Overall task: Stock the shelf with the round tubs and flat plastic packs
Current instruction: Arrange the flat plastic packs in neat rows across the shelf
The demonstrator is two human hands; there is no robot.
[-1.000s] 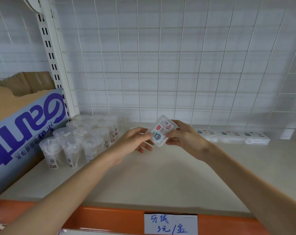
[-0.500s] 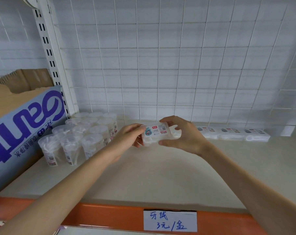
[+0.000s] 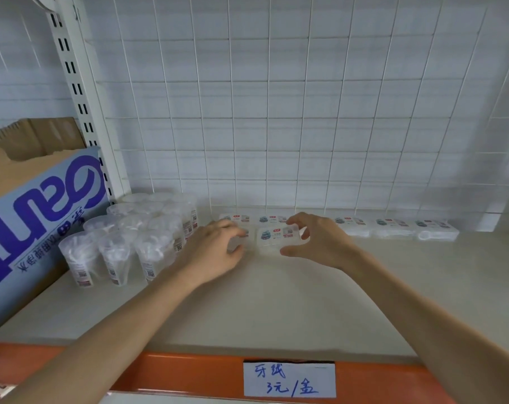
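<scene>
Head view. Pinching a pack (image 3: pixel 276 236) flat on the shelf (image 3: pixel 276 310) with the right hand (image 3: pixel 320 244), thumb at the front edge and fingers curled over the back, likely to square it label-up into a second row just ahead of the back row (image 3: pixel 393 227) along the wire grid (image 3: pixel 276 126). Covering a neighbouring pack (image 3: pixel 244 233) with the left hand (image 3: pixel 212 253), fingers curled over it; grip too blurred to call. Hands apart, the one pack between them. Clear, shallow and rectangular, with a pale printed label on top. At the left, tubs (image 3: pixel 122 243) clustered beside a box (image 3: pixel 37 211).
</scene>
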